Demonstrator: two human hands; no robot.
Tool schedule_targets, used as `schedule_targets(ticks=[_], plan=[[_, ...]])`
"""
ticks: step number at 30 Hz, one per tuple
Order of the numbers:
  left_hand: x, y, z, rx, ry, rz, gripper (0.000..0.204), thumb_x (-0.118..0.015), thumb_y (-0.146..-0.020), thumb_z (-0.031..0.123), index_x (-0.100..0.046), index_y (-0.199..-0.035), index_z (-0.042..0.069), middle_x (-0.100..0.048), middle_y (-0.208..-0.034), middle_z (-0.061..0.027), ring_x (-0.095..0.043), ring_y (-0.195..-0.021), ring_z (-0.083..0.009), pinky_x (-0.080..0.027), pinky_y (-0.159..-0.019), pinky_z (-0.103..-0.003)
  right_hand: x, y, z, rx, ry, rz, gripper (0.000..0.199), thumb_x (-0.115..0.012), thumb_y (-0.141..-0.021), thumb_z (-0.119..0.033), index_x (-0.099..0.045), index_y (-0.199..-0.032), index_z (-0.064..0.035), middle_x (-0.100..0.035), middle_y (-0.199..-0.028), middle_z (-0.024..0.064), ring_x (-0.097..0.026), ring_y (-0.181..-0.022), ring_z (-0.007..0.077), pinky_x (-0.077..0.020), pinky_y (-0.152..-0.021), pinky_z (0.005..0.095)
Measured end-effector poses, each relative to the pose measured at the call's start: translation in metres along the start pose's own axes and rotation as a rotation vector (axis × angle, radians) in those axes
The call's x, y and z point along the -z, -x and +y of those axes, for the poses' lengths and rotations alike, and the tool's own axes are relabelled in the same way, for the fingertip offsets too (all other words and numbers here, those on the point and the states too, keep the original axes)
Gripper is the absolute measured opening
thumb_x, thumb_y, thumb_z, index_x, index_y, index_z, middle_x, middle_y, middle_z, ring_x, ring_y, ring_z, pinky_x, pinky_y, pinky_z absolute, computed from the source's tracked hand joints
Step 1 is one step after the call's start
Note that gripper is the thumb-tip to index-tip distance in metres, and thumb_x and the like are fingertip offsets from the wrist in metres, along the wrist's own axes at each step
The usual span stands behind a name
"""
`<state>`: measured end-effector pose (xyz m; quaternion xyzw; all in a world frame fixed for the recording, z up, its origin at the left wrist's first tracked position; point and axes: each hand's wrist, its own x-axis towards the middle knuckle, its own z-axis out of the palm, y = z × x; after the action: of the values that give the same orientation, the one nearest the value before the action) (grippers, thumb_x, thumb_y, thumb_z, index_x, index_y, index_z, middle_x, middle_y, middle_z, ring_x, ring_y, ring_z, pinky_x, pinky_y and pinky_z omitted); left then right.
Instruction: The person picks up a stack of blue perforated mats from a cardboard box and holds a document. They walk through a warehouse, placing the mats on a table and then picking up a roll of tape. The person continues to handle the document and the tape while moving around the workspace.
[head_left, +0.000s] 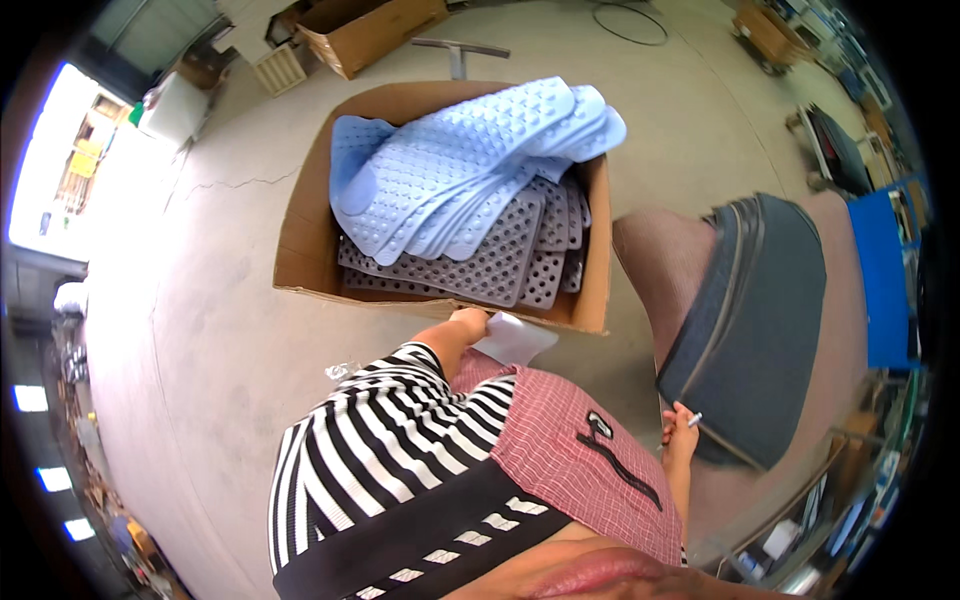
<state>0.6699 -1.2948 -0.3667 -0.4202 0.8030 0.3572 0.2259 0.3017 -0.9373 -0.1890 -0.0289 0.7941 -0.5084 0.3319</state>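
Note:
My left hand [469,323] is closed at the near edge of a cardboard box [440,305], pinching a white sheet of paper [516,341] that sticks out to its right. The fingertips are partly hidden. Inside the box, light blue bumpy mats [470,140] are fanned over grey mats with holes [490,250]. Off to the right, my right hand [680,432] closes round a thin white pen [695,420]. It is beside the near-left edge of a stack of dark grey mats [760,320], which lies on a brownish covered surface [665,255].
Behind the box stands a metal T-shaped handle [460,52], with another cardboard box [370,30] farther back. A blue panel [885,280] rises at the right. Crumpled clear plastic [342,371] lies left of my left arm. Carts [835,150] stand at the far right.

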Motion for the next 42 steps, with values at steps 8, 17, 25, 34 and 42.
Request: schedule_targets(ticks=[8, 17, 25, 34, 42], plan=[[0.053, -0.058, 0.0, 0.087, -0.084, 0.011, 0.03, -0.067, -0.086, 0.034, -0.074, -0.1, 0.009, -0.07, -0.107, -0.015, -0.066, -0.105, -0.0291, -0.051, -0.088, -0.041, -0.016, 0.003, 0.016, -0.089, -0.009, -0.054, 0.029, -0.054, -0.1, -0.029, -0.06, -0.117, -0.0055, -0.069, -0.086, 0.0076, -0.049, -0.046, 0.0076, -0.0347, -0.038, 0.0207], [0.045, -0.077, -0.019, 0.021, -0.17, 0.056, 0.033, -0.068, -0.085, 0.034, -0.073, -0.105, 0.008, -0.07, -0.108, -0.0159, -0.067, -0.103, -0.031, -0.052, -0.087, -0.042, -0.049, 0.09, 0.044, -0.221, -0.113, 0.143, 0.028, -0.058, -0.097, -0.027, -0.063, -0.113, -0.005, -0.069, -0.087, 0.0056, -0.048, -0.052, 0.0061, -0.0339, -0.042, 0.0205], [-0.005, -0.044, 0.017, -0.065, -0.134, 0.024, 0.039, -0.071, -0.083, 0.032, -0.07, -0.112, 0.007, -0.069, -0.112, -0.0174, -0.065, -0.107, -0.0311, -0.051, -0.09, -0.041, -0.017, 0.19, 0.127, -0.238, -0.207, 0.236, 0.029, -0.053, -0.1, -0.025, -0.063, -0.116, -0.0038, -0.068, -0.088, 0.0062, -0.05, -0.056, 0.0082, -0.0378, -0.045, 0.0216], [-0.066, 0.011, 0.086, -0.128, 0.368, -0.331, 0.045, -0.072, -0.087, 0.024, -0.061, -0.121, -0.003, -0.066, -0.117, -0.01, -0.064, -0.104, -0.0256, -0.049, -0.09, -0.039, 0.081, 0.27, 0.263, -0.33, -0.283, 0.499, 0.031, -0.049, -0.101, -0.026, -0.061, -0.117, -0.0025, -0.065, -0.086, 0.0071, -0.055, -0.059, 0.0117, -0.0461, -0.05, 0.0264], [-0.147, 0.08, 0.21, -0.195, 1.248, -0.739, 0.041, -0.058, -0.097, 0.029, -0.051, -0.13, 0.006, -0.059, -0.125, -0.0056, -0.056, -0.116, -0.0248, -0.049, -0.089, -0.046, 0.218, 0.32, 0.386, -0.346, -0.401, 0.711, 0.027, -0.05, -0.099, -0.024, -0.063, -0.109, -0.0027, -0.064, -0.083, 0.0073, -0.057, -0.06, 0.013, -0.0463, -0.049, 0.0276]])
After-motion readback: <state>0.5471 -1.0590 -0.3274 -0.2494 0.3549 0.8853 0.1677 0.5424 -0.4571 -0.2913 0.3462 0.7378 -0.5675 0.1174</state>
